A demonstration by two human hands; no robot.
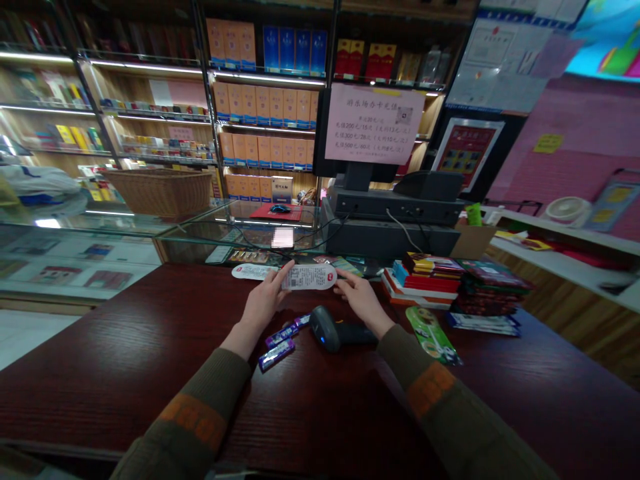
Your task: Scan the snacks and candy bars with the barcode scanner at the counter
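Note:
A flat white rounded pack (pixel 314 277) with printed text and a red logo is held above the dark wooden counter (pixel 200 400). My left hand (pixel 265 297) is closed on its left end, and the fingers of my right hand (pixel 361 298) pinch its right edge. A similar white rounded piece (pixel 249 272) shows left of my left hand; whether the two are joined is hidden. Below my hands lies a black handheld barcode scanner (pixel 327 330) with a blue light. Several small purple packets (pixel 277 355) rest beside it. A green packet (pixel 433 335) lies near my right forearm.
Boxes and packets (pixel 423 280) are stacked at the right, beside more dark packs (pixel 493 287). A till with a paper sign (pixel 370 127) stands behind. Beyond the counter are a glass case (pixel 185 230), a wicker basket (pixel 163 190) and stocked shelves (pixel 270 107).

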